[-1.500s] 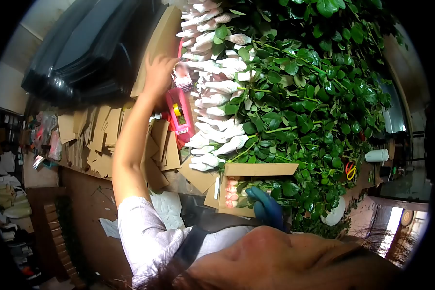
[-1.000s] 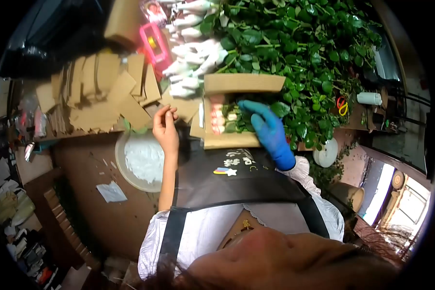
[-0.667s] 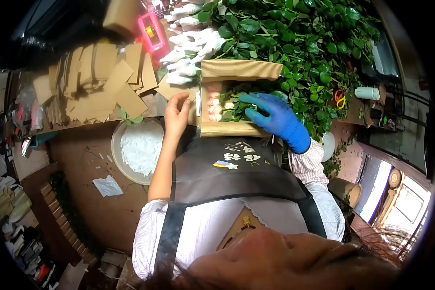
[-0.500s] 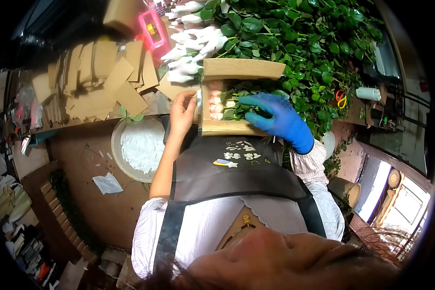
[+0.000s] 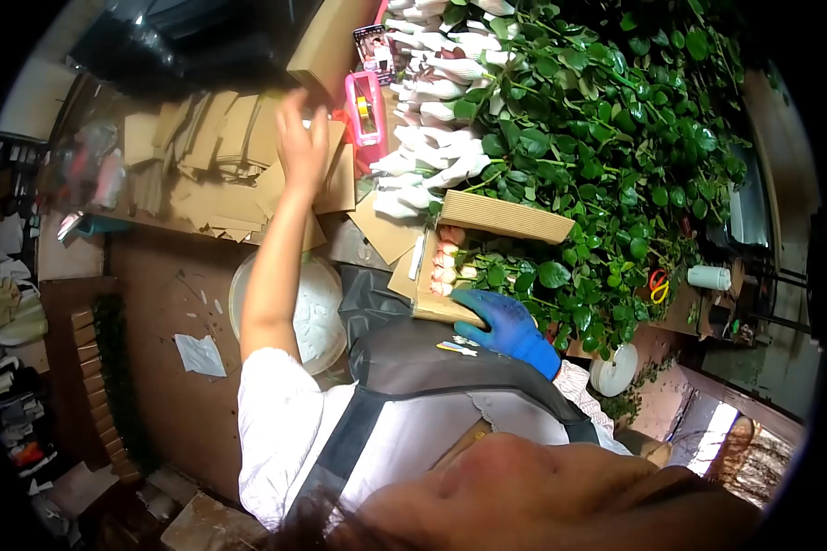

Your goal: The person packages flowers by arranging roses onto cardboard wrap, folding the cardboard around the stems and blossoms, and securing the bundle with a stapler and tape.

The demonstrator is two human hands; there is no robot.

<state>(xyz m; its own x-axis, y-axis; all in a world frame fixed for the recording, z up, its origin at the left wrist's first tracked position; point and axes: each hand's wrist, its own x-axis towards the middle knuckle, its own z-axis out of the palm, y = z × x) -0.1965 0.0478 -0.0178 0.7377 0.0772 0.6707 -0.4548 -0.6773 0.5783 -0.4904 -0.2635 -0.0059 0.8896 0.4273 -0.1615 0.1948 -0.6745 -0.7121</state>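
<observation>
My bare left hand (image 5: 301,145) is raised at the far left over the cardboard sheets (image 5: 234,138), near a pink tape dispenser (image 5: 366,129). Its fingers are apart and nothing shows in them. My right hand (image 5: 510,332), in a blue glove, pinches the near edge of a corrugated cardboard wrapper (image 5: 504,215), thumb outside and fingers inside. Several pale pink roses (image 5: 445,262) lie in a row within this wrapper, their leafy stems pointing right. Part of the wrapper's near side is hidden under the glove.
Many leafy stems (image 5: 606,138) cover the right of the table, their heads in white netting (image 5: 432,151) at the left. Yellow-handled scissors (image 5: 659,286) lie at the right. A round tub of white pieces (image 5: 317,321) stands below the table edge.
My left hand has left the wrapper's left side and reached up and away toward the cardboard sheets. My right hand has moved from over the stems to the wrapper's near edge.
</observation>
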